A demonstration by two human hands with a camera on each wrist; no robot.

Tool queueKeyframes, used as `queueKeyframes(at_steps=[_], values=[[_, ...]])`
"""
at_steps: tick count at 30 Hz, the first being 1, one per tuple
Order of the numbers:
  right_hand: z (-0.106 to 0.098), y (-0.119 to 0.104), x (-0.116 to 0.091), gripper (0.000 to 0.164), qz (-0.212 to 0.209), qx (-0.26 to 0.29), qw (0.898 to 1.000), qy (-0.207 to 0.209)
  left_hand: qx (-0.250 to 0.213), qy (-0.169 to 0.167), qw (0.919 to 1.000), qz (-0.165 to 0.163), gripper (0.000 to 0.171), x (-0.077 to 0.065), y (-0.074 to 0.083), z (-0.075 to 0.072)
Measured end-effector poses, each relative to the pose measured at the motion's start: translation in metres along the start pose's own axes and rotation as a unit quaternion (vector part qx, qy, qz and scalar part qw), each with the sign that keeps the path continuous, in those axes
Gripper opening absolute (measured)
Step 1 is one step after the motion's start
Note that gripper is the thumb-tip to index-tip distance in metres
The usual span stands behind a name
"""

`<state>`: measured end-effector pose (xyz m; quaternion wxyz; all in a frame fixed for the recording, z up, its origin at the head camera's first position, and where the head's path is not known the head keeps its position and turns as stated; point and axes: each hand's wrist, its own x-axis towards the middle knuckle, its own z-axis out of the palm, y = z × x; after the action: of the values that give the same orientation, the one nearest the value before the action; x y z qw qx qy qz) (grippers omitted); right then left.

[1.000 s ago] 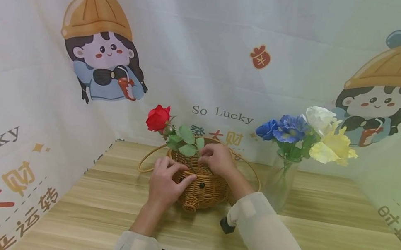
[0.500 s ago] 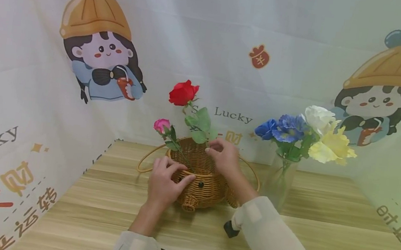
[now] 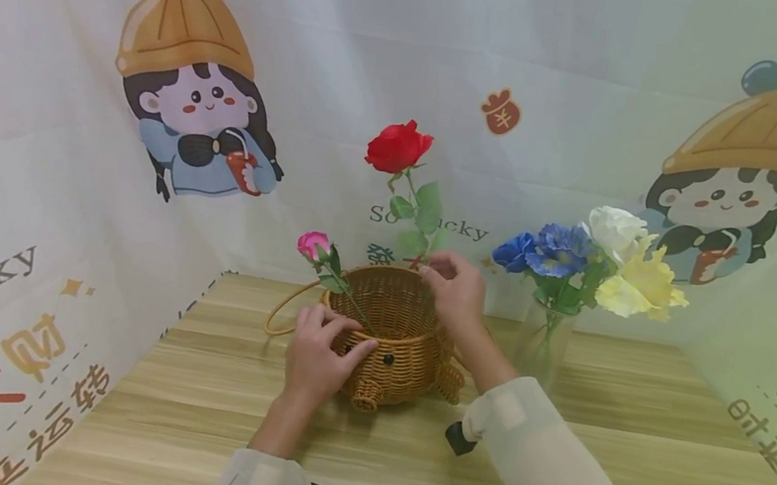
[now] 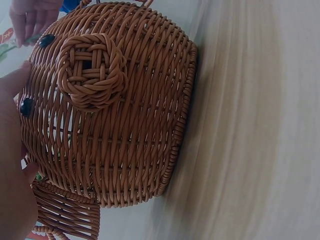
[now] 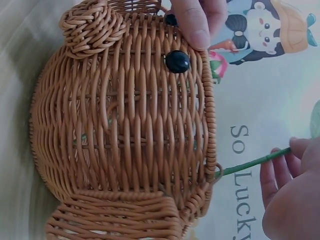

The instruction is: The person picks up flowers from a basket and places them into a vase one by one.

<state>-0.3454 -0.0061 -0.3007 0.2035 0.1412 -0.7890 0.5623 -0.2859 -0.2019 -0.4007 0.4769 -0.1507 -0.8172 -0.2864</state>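
A wicker basket (image 3: 410, 366) with a snout and black bead eyes stands on the table. My left hand (image 3: 320, 351) holds its front left rim, thumb on the near side. Thumb and fingers of my right hand (image 3: 458, 295) pinch the green stem (image 5: 245, 166) of a red rose (image 3: 400, 147) above the rim's right side. That rose stands nearly upright, leaning a little left. In the right wrist view the stem's lower end passes behind the rim. A pink rose (image 3: 314, 245) leans out over the basket's left side, its stem inside.
To the right stands a clear glass vase (image 3: 543, 359) with blue flowers (image 3: 561, 250), a white flower (image 3: 617, 232) and a yellow flower (image 3: 645, 286). A thin handle (image 3: 278, 314) loops out at the basket's left. Printed cloth (image 3: 353, 52) hangs behind the wooden table (image 3: 193, 413).
My right hand has moved right and up with the red rose, which has swung from leaning left to nearly upright. The pink rose has come into view. My left hand stays on the rim.
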Motion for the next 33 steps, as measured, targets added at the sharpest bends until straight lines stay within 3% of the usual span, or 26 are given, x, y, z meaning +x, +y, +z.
queueKeyframes(at_steps=[8, 15, 26, 33], values=[[-0.011, -0.007, 0.000, 0.018, -0.050, 0.070, 0.994, 0.070, -0.002, -0.007, 0.9999, -0.010, 0.032, -0.001, 0.000, 0.001], [-0.024, -0.012, 0.001, 0.017, -0.099, 0.063, 0.987, 0.110, -0.004, -0.008, 0.9999, -0.008, 0.032, 0.000, -0.001, 0.001], [-0.054, -0.008, 0.006, 0.019, -0.089, 0.098, 0.981, 0.142, 0.000, 0.002, 1.0000, 0.000, 0.033, -0.002, -0.004, 0.003], [-0.077, 0.002, 0.011, 0.019, -0.077, 0.073, 0.980, 0.169, -0.002, -0.001, 1.0000, -0.002, 0.032, -0.001, -0.003, 0.002]])
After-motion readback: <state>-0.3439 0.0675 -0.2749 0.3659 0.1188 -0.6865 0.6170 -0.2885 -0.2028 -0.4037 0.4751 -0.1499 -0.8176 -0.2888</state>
